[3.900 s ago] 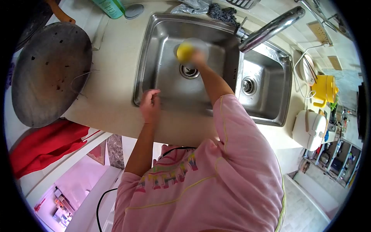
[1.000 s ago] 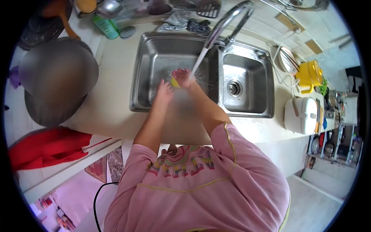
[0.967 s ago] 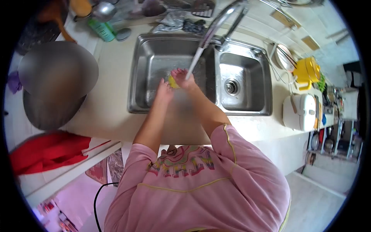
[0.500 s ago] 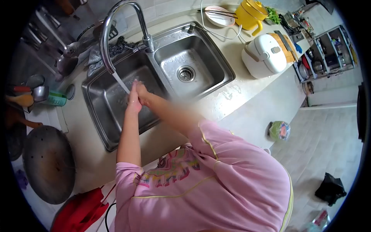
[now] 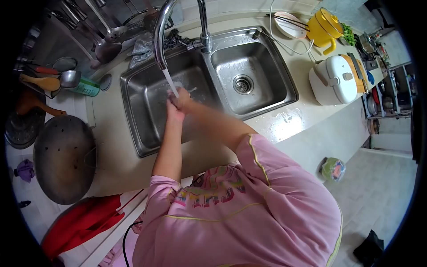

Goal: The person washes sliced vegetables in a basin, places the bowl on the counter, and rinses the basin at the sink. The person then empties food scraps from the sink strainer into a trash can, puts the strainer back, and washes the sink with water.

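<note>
My left hand (image 5: pixel 174 110) and my right hand (image 5: pixel 182 99) are pressed together over the left basin of the steel sink (image 5: pixel 144 107). A stream of water (image 5: pixel 170 81) from the chrome faucet (image 5: pixel 159 40) falls onto them. The right hand lies across the left one, and both look wet. Their fingers overlap and are partly hidden by the water, so how far they are bent does not show. Nothing else can be made out between the hands.
At the left stand a dark wok (image 5: pixel 65 160) and hanging ladles (image 5: pixel 108 51). On the right counter are a white rice cooker (image 5: pixel 333 80), a yellow pot (image 5: pixel 324 29) and a pink-rimmed bowl (image 5: pixel 290 26) with chopsticks. The right basin (image 5: pixel 249 62) has a drain.
The camera view has shifted, so the sink and counter appear farther right and higher. My hands stay together under the running water, with the right hand now more over the left.
</note>
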Demonstrator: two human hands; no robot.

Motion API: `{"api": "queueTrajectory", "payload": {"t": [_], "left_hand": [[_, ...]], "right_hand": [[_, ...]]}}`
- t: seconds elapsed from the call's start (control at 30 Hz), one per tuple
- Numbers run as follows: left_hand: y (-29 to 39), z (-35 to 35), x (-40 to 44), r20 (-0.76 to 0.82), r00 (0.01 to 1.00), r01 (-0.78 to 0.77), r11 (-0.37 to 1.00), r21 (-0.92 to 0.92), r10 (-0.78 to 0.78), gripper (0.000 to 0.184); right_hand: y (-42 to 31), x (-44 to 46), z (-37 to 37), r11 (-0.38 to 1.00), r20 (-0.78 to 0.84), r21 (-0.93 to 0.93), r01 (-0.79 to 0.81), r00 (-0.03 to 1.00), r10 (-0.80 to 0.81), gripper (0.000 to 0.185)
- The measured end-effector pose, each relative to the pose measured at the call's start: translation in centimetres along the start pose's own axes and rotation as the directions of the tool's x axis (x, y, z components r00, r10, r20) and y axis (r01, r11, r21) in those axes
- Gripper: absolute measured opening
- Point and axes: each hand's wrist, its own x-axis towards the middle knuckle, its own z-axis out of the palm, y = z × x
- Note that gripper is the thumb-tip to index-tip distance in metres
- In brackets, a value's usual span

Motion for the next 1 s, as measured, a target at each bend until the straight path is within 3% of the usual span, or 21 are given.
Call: {"api": "queueTrajectory", "payload": {"t": [0.03,0.07,0.13,0.17,0.23,0.27,0.33,0.4,0.43,0.47,0.53,0.57,0.6,0.63,0.67,0.73,0.8,0.83,0.87,0.93,1.0], "left_hand": [[-0.2,-0.4,0.4,-0.051,0.999,-0.005,0.999,-0.047,0.003,0.038],[-0.3,-0.7,0.7,-0.105,0.994,-0.019,0.996,-0.086,0.01,0.038],[-0.3,-1.0,1.0,-0.219,0.976,-0.034,0.991,-0.13,0.005,0.038],[-0.4,-1.1,1.1,-0.268,0.963,-0.035,0.988,-0.15,-0.007,0.038],[-0.5,-0.4,0.5,-0.366,0.929,-0.015,0.985,-0.172,-0.05,0.038],[-0.4,-0.2,0.1,-0.418,0.904,0.016,0.984,-0.18,-0.091,0.038],[-0.6,1.6,-1.0,-0.475,0.876,-0.001,0.984,-0.177,-0.085,0.034],[-1.8,-5.4,3.2,-0.036,0.999,-0.015,0.965,-0.263,0.006,0.032],[-1.2,-4.6,2.7,0.189,0.979,-0.012,0.953,-0.303,0.073,0.031],[-1.2,-3.4,2.6,0.189,0.981,0.123,0.889,-0.44,-0.042,0.028],[-1.5,-1.0,3.4,-0.119,0.993,-0.013,1.0,-0.013,0.012,0.029],[-1.2,-0.1,3.7,-0.253,0.964,-0.03,0.976,0.218,0.086,0.03],[-0.9,0.2,3.2,-0.218,0.941,-0.09,0.809,0.58,0.261,0.025],[-0.5,0.6,2.7,-0.175,0.887,-0.078,0.514,0.854,0.427,0.022],[0.1,0.4,2.6,-0.032,0.857,-0.091,0.213,0.973,0.515,0.02],[0.5,0.2,1.9,-0.05,0.862,-0.049,0.18,0.982,0.505,0.016],[0.7,-0.4,0.4,-0.321,0.912,0.071,0.674,0.735,0.255,0.013],[0.7,-1.5,0.6,-0.323,0.935,0.074,0.811,0.58,0.146,0.013],[0.7,-2.6,0.7,-0.322,0.946,0.102,0.911,0.4,0.035,0.014],[0.2,-4.2,0.8,-0.266,0.964,0.095,0.96,0.262,-0.023,0.017],[-0.4,-4.6,0.9,-0.193,0.981,0.085,0.94,0.332,-0.021,0.022]], "right_hand": [[0.0,-0.1,-0.4,0.881,0.023,-0.414,0.231,0.97,-0.244,0.022],[0.2,0.1,-1.3,0.793,0.179,-0.539,0.286,0.958,-0.224,0.027],[0.6,0.6,-1.8,0.7,0.376,-0.616,0.361,0.916,-0.141,0.026],[0.9,0.4,-1.4,0.766,0.342,-0.571,0.295,0.934,-0.104,0.026],[0.5,-0.6,-1.0,0.906,0.235,-0.407,0.115,0.972,-0.018,0.026],[0.2,-1.1,-0.7,0.978,0.197,-0.207,-0.034,0.978,0.075,0.026],[-0.1,-1.2,-1.0,0.895,0.203,0.287,-0.342,0.934,0.292,0.025],[-0.4,-1.1,-2.6,0.642,0.303,0.574,-0.508,0.86,0.41,0.025],[-0.5,-1.3,-3.3,0.527,0.35,0.648,-0.55,0.83,0.434,0.025],[-0.6,-1.5,-3.9,0.465,0.371,0.68,-0.567,0.813,0.449,0.025],[-0.8,-2.0,-4.3,0.424,0.379,0.7,-0.575,0.802,0.461,0.025],[-1.0,-2.1,-4.3,0.438,0.371,0.694,-0.572,0.805,0.463,0.025],[-1.1,-2.3,-4.6,0.484,0.348,0.671,-0.562,0.815,0.464,0.024],[-1.5,-2.3,-4.8,0.551,0.317,0.633,-0.545,0.831,0.458,0.024],[-2.0,-2.3,-5.1,0.651,0.27,0.554,-0.52,0.851,0.45,0.024],[-3.8,-2.1,-6.3,0.887,0.154,0.177,-0.427,0.902,0.403,0.024],[-5.4,-0.9,-7.0,0.943,0.104,-0.229,-0.242,0.957,0.271,0.024],[-6.4,0.7,-7.1,0.916,0.119,-0.391,-0.089,0.982,0.146,0.024],[-5.6,3.2,-6.9,0.861,0.203,-0.477,0.177,0.975,-0.088,0.025],[-4.0,8.5,-6.6,0.487,0.333,-0.626,0.609,0.774,-0.539,0.029],[-8.2,9.6,-9.7,-0.03,0.547,-0.757,0.653,0.608,-0.576,0.036]]}}
